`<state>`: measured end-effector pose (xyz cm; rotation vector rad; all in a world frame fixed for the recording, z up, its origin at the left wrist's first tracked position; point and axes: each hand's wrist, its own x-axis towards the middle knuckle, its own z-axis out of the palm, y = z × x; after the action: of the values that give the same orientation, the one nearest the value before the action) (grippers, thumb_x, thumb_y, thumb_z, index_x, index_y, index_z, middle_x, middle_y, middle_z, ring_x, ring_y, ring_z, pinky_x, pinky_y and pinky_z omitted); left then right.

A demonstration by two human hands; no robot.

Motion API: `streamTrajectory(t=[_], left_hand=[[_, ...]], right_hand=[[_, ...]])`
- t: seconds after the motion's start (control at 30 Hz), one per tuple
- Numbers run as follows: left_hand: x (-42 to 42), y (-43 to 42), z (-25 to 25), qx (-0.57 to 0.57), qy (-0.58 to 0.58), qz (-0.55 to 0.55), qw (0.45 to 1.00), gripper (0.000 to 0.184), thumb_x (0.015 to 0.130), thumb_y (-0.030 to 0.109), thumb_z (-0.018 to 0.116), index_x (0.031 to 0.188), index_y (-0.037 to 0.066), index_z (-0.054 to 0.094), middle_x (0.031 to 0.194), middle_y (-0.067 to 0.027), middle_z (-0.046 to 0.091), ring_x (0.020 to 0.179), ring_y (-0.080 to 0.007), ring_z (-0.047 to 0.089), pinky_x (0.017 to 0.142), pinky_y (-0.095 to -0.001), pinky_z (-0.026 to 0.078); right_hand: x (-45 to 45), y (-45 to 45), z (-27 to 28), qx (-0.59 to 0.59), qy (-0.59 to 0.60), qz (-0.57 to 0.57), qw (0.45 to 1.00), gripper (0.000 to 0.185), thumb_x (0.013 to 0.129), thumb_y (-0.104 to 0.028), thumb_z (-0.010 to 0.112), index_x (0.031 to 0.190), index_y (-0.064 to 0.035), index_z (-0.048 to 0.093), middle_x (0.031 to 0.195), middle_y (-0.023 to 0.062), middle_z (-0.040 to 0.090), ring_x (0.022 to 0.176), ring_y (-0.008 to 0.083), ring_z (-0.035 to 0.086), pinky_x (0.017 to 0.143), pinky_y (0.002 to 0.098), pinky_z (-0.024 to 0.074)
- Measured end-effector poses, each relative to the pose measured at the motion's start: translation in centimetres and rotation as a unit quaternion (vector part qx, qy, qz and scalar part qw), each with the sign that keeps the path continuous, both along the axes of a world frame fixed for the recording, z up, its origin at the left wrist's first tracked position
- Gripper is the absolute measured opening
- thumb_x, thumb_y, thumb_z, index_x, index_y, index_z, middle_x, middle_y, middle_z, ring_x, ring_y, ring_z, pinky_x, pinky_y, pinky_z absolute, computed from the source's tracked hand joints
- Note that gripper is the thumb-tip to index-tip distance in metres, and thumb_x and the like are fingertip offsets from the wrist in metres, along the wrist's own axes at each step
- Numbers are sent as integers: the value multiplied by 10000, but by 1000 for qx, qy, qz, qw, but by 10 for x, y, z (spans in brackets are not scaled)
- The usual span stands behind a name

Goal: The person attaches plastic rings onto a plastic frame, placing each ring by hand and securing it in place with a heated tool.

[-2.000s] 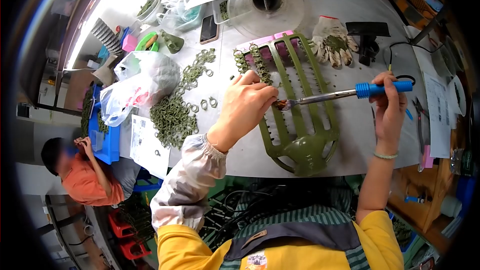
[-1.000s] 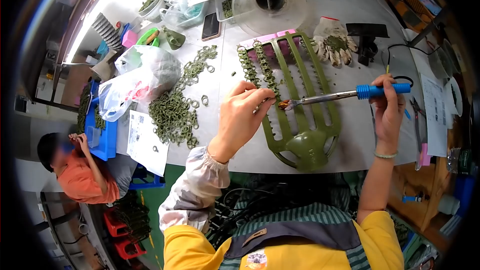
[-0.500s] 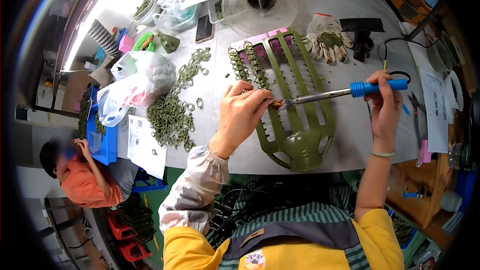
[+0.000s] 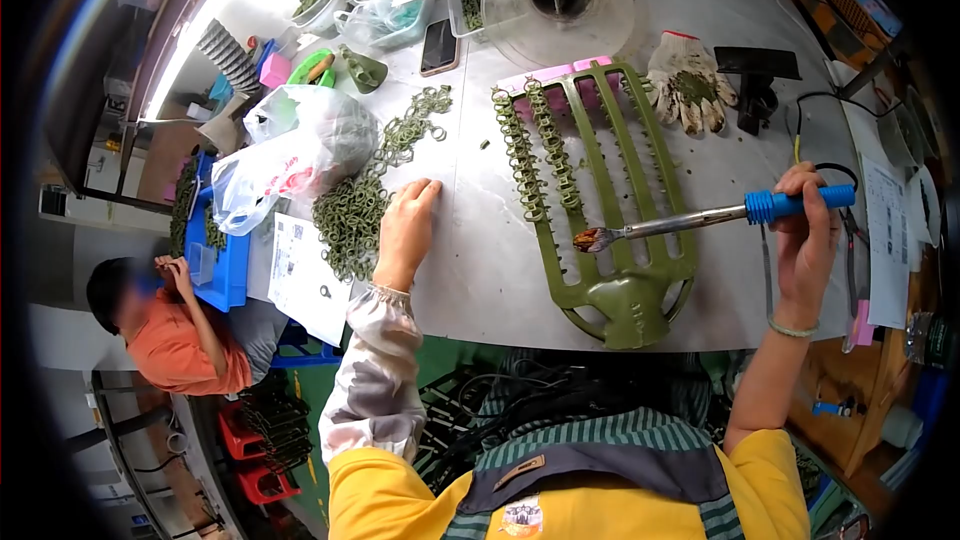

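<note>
A blue-handled brush extends across a green barred frame; small rings line two bars, others heaped left.

No word or number can be read for certain. Red lettering on the plastic bag by the left edge of the worktable is too creased to make out. Near the table's near-left corner, a printed sheet bears fine print, too small to read, as does a paper sheet along the right edge. Raised marks on the green rack by the near edge are illegible.
</note>
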<state>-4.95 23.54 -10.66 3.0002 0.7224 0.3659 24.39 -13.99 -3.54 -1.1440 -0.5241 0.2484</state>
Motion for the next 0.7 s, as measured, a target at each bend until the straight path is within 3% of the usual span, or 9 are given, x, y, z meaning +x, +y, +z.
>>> streamTrajectory(t=[0.1, 0.53, 0.7], left_hand=[[-3, 7, -11, -3, -50, -13, 999, 366, 809, -54, 539, 1154, 1, 648, 1203, -150, 638, 1108, -338, 595, 945, -409, 505], [0, 31, -9, 15, -101, -20, 995, 263, 864, 17, 587, 1117, 2, 654, 1076, -167, 657, 980, -353, 614, 876, -428, 503], [2, 43, -9, 21, -51, -5, 998, 280, 850, -18, 533, 1103, 19, 649, 1008, -154, 627, 947, -340, 605, 850, -421, 504]], right_hand=[[-2, -1, 2, -2, -2, 4, 1000, 229, 963, -267, 634, 885, -55, 667, 945, 20, 610, 762, 66, 548, 577, 204, 431], [-8, -3, 8, -7, 10, -17, 1000, 214, 955, -265, 645, 884, -65, 671, 926, 11, 621, 732, 52, 549, 592, 204, 439], [-8, -3, 8, -7, 8, -15, 1000, 210, 955, -264, 643, 886, -68, 674, 928, 9, 622, 739, 50, 551, 592, 201, 444]])
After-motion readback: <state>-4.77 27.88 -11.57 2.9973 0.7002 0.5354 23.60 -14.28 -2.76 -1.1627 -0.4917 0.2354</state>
